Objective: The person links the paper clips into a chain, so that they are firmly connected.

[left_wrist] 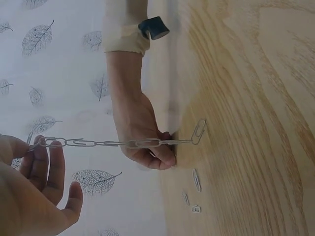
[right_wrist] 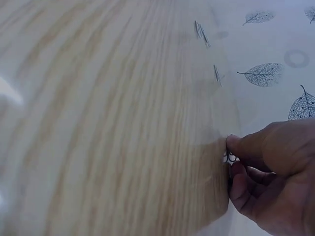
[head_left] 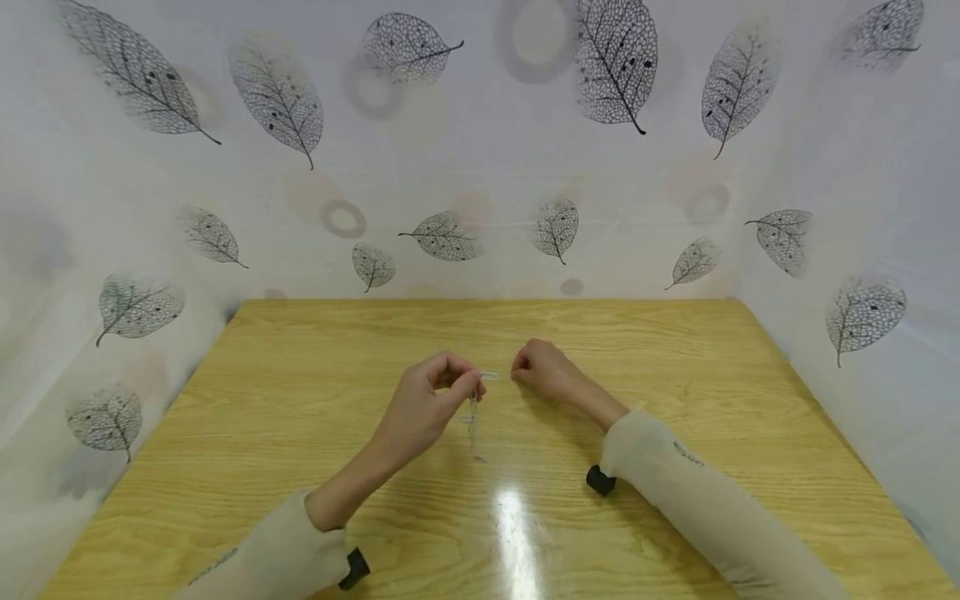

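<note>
A glossy wooden table (head_left: pixel 675 533) stands among leaf-printed white walls (head_left: pixel 480 167).

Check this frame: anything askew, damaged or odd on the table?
Nothing stands out. The left hand pinches a paper clip chain that hangs intact, its links joined. The right hand pinches something small at the wooden table. A few loose paper clips lie scattered there, none visibly bent.

Silver paperclip chain (left_wrist: pixel 118 143), pale yellow wood-grain table (head_left: pixel 675 433), white backdrop (head_left: pixel 480 167) (grey skeleton-leaf print).
</note>
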`<state>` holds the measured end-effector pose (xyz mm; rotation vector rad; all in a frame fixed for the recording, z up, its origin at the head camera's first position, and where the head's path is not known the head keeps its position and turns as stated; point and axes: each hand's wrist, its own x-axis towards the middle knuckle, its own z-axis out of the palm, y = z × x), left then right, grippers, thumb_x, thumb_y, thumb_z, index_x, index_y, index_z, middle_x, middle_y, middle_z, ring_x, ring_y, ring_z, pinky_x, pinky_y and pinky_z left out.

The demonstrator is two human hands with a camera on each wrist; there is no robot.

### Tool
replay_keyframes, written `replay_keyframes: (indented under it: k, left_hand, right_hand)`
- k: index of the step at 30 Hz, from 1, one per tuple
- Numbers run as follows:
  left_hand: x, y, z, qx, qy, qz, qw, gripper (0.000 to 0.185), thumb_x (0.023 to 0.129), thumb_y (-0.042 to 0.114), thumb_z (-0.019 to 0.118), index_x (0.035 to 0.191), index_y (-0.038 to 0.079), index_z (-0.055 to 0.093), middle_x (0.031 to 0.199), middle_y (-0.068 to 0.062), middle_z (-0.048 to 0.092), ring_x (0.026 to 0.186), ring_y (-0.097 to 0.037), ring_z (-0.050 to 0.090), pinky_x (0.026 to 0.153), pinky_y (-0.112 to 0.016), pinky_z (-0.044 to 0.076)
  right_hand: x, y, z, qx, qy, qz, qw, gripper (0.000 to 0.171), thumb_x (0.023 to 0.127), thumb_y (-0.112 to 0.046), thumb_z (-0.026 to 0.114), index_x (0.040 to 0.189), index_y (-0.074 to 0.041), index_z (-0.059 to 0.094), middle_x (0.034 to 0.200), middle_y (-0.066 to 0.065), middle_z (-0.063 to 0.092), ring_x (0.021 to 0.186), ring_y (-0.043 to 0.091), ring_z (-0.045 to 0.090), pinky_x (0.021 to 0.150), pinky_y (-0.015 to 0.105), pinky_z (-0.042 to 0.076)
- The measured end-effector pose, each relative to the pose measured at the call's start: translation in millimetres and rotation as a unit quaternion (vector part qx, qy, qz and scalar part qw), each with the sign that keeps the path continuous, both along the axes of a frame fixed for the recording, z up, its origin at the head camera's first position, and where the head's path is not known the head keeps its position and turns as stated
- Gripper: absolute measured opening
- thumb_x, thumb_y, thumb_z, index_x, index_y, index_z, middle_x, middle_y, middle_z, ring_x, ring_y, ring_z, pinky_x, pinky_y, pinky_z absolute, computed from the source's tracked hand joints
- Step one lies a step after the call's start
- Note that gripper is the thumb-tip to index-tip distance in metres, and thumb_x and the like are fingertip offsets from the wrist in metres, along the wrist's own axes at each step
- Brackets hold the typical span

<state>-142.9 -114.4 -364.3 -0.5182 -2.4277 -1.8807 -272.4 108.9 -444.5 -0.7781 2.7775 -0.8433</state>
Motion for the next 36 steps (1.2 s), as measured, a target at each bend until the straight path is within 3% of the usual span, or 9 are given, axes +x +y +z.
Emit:
replay_keyframes:
  k: [3,7,10,14,17,22,30,33,36]
  left_hand:
    - [-0.3,0.5,-1.7,-0.001,-0.007,0.002,1.0000,0.012,0.105,0.013,0.061,0.097,0.008,0.068,0.094,-0.013,0.072,0.088,-0.023,0.068,0.080,-0.032,0.053]
    - [-0.9,1.3,-6.1,-0.004,-0.018,0.003,0.9998,0.012,0.105,0.013,0.061,0.097,0.007,0.068,0.092,-0.007,0.072,0.087,-0.022,0.068,0.080,-0.031,0.054]
    - [-1.0,1.7,-9.4,-0.011,-0.021,0.003,0.9997,0.013,0.105,0.014,0.061,0.097,0.006,0.068,0.091,-0.006,0.072,0.087,-0.021,0.068,0.081,-0.031,0.054]
    - [-1.2,2.6,-12.1,-0.019,-0.019,0.007,0.9996,0.014,0.105,0.016,0.062,0.098,0.005,0.068,0.091,-0.003,0.072,0.087,-0.019,0.067,0.081,-0.031,0.054]
    - [-1.9,3.6,-13.6,-0.020,-0.021,0.008,0.9996,0.015,0.105,0.016,0.062,0.098,0.005,0.068,0.093,-0.007,0.072,0.087,-0.019,0.067,0.080,-0.031,0.054]
    - [-3.5,7.1,-16.4,-0.022,-0.023,0.004,0.9995,0.014,0.105,0.015,0.063,0.097,0.005,0.068,0.095,-0.012,0.073,0.088,-0.020,0.067,0.077,-0.029,0.054]
    - [-4.4,15.8,-21.2,-0.039,-0.013,0.019,0.9990,0.011,0.102,0.014,0.066,0.093,0.009,0.069,0.090,0.002,0.074,0.088,-0.019,0.065,0.072,-0.028,0.050]
    - [-4.5,19.2,-22.3,-0.051,-0.005,0.028,0.9983,0.011,0.101,0.014,0.067,0.091,0.011,0.070,0.088,0.005,0.073,0.085,-0.015,0.064,0.070,-0.028,0.050]
    - [-4.4,21.8,-22.0,-0.059,0.004,0.032,0.9977,0.012,0.101,0.014,0.068,0.090,0.012,0.070,0.087,0.006,0.073,0.084,-0.014,0.064,0.070,-0.029,0.050]
  right_hand:
    - [1.9,3.1,0.1,-0.019,-0.022,-0.006,1.000,0.009,0.099,-0.007,0.068,0.094,-0.003,0.074,0.091,0.005,0.066,0.082,0.018,0.061,0.077,0.037,0.053]
    - [9.4,10.5,3.6,-0.092,-0.065,-0.011,0.994,0.011,0.103,-0.010,0.064,0.100,-0.002,0.072,0.086,0.007,0.067,0.074,0.015,0.058,0.068,0.032,0.050]
    - [22.2,16.8,16.7,-0.164,-0.108,-0.004,0.981,0.017,0.104,-0.009,0.063,0.108,0.004,0.071,0.084,0.014,0.067,0.072,0.021,0.061,0.067,0.036,0.053]
    - [44.6,24.3,46.0,-0.240,-0.158,0.002,0.958,0.024,0.105,-0.007,0.060,0.120,0.010,0.069,0.093,0.017,0.070,0.083,0.037,0.065,0.076,0.048,0.058]
    - [58.3,29.1,62.6,-0.275,-0.173,0.006,0.946,0.024,0.104,-0.006,0.060,0.121,0.009,0.068,0.096,0.013,0.070,0.085,0.038,0.065,0.077,0.044,0.058]
    - [75.3,32.8,75.4,-0.308,-0.189,0.005,0.932,0.019,0.102,-0.004,0.063,0.115,0.010,0.068,0.090,0.017,0.068,0.076,0.024,0.065,0.073,0.035,0.057]
    - [89.1,28.8,82.4,-0.344,-0.192,0.001,0.919,0.019,0.100,-0.003,0.067,0.110,0.012,0.068,0.084,0.015,0.067,0.072,0.016,0.063,0.069,0.031,0.056]
    - [91.7,26.2,83.4,-0.349,-0.192,0.001,0.917,0.020,0.100,-0.002,0.067,0.110,0.014,0.068,0.084,0.015,0.067,0.072,0.017,0.064,0.068,0.030,0.056]
    - [92.8,23.9,83.4,-0.340,-0.189,-0.004,0.921,0.017,0.100,-0.002,0.066,0.109,0.012,0.069,0.085,0.012,0.068,0.072,0.020,0.064,0.068,0.030,0.056]
